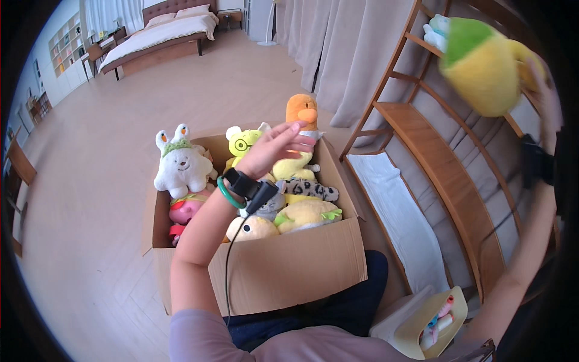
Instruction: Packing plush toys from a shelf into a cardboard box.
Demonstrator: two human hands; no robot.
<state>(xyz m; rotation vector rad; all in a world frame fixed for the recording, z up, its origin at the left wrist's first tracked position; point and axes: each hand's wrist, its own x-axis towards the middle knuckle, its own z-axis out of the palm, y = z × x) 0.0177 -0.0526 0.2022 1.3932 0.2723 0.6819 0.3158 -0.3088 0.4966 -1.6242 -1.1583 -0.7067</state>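
Observation:
At the upper right, my right hand (544,90) grips a yellow plush toy (491,75) with a green patch, slightly blurred and raised beside the wooden shelf. My left hand (274,148) is open, fingers stretched out, hovering over a cardboard box (295,262) full of plush toys and holding nothing. Close to its fingertips stands an orange plush (301,111) with a round nose. A yellow plush with glasses (240,143) and a white plush with two eye stalks (183,166) rise from the far and left sides. Nearer lie a leopard-spotted plush (313,188) and a pale yellow plush (307,216).
A wooden shelf (416,130) leans up along the right, with a small white-and-blue plush (435,33) on its upper tier. At lower right stands a cream bin (416,320) holding small colourful items. Grey curtains (356,60) hang behind; a bed (160,45) is far off.

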